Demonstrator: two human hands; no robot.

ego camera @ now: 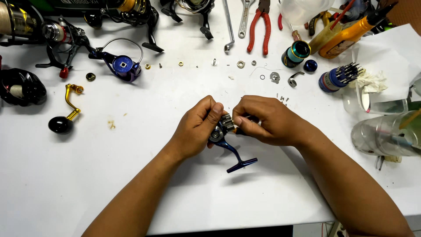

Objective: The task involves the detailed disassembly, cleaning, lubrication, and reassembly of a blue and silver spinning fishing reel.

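Hands meet at the middle of the white table [131, 175]; my left hand [197, 129] is curled around a blue reel body [226, 140], thumb pressed on its top, and the reel's blue foot [240, 164] juts out toward me, below my palm; my right hand [263, 120] is pinched narrow, fingertips closed on a small grey metal part at the reel's right side, with a bit of orange showing under them that I cannot identify; both hands touch the reel, which is lifted just above the table.

Far left lies a gold crank handle [66, 112] with a black knob; beyond it, a blue rotor with a wire bail [123, 63]; black reels crowd the far left corner; far centre, red-handled pliers [259, 28] and a spanner [244, 17]; small washers and screws are scattered between those tools and my hands; far right stand an orange bottle [351, 37], a blue holder of screwdriver bits [337, 78] and a green-banded spool [296, 53]; clear plastic bottles [386, 136] lie at the right edge.
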